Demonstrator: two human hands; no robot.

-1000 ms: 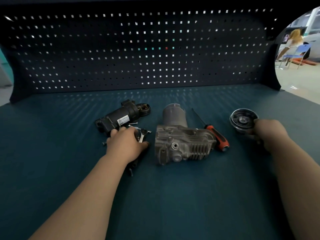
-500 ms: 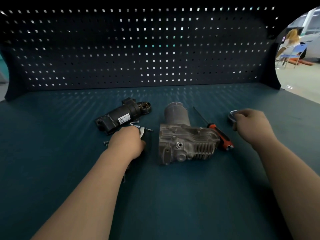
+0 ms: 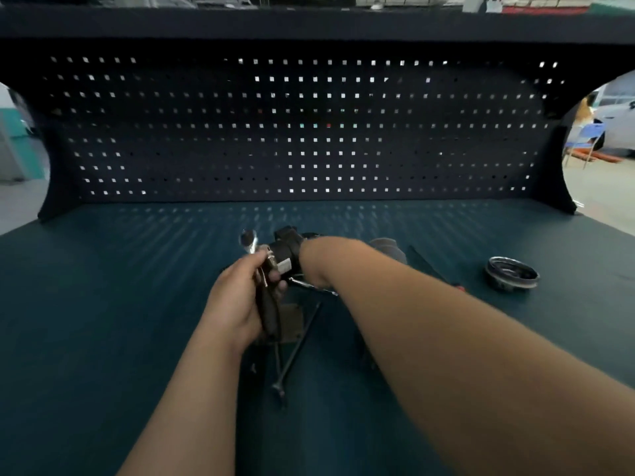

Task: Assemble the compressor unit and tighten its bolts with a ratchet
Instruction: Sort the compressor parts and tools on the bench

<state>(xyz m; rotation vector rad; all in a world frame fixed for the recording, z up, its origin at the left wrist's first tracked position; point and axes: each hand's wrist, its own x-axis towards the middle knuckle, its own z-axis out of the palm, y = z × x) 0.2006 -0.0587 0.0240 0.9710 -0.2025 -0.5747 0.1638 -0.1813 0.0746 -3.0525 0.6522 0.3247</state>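
My left hand (image 3: pixel 240 304) grips the ratchet (image 3: pixel 268 314) by its dark handle, and the chrome head (image 3: pixel 249 240) points up and away. My right arm crosses to the left over the grey compressor body, of which only the cylinder top (image 3: pixel 388 249) shows. My right hand (image 3: pixel 314 259) reaches the black motor (image 3: pixel 287 250); its fingers are hidden behind the motor. The round cap (image 3: pixel 512 278) lies alone on the mat at the right. Long bolts (image 3: pixel 299 338) lie on the mat below my hands.
A screwdriver lies behind my right forearm, with its thin shaft (image 3: pixel 424 261) and a bit of red handle showing. A dark pegboard wall (image 3: pixel 309 132) closes the back of the blue-green bench mat (image 3: pixel 103 304). The bench ends at the right, with open floor beyond.
My right hand let go of the round cap and swung left across the compressor to the black motor. My left hand lifted the ratchet off the mat. The view tilted up.
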